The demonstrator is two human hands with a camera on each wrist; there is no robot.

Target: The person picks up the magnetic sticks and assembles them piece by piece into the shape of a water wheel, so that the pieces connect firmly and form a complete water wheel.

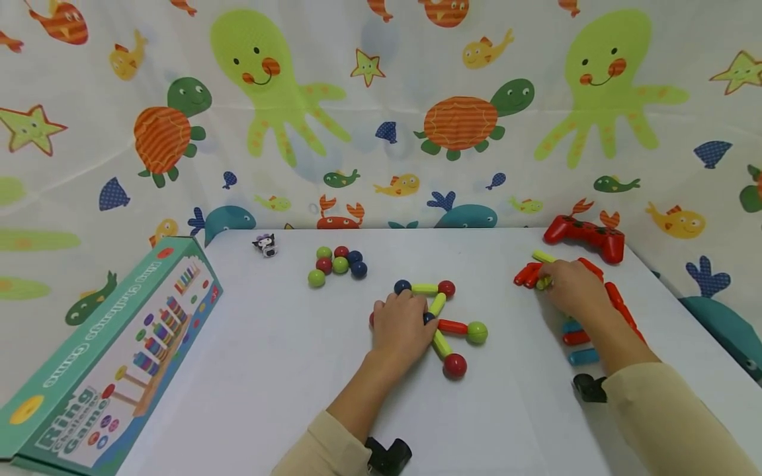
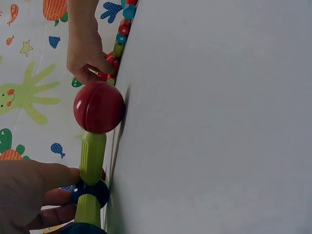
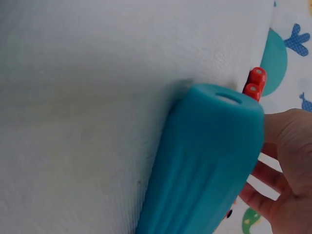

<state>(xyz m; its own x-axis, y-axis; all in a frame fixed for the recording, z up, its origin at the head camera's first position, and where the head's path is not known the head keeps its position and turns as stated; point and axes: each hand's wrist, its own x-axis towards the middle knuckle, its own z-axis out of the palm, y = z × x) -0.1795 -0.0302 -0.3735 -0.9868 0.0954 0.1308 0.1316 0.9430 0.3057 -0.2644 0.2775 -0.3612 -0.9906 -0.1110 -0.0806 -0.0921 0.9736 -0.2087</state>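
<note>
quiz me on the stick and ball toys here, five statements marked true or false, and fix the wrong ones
1. The left hand holds the ball-and-stick build. True.
2. The red stick in that build has a dark blue ball on its outer end. False: a green ball is there.
3. Seven loose balls are grouped together. True.
4. The right hand is at the loose balls. False: it is among the loose sticks.
5. The red game controller lies left of the loose balls. False: it lies to their right.
</note>
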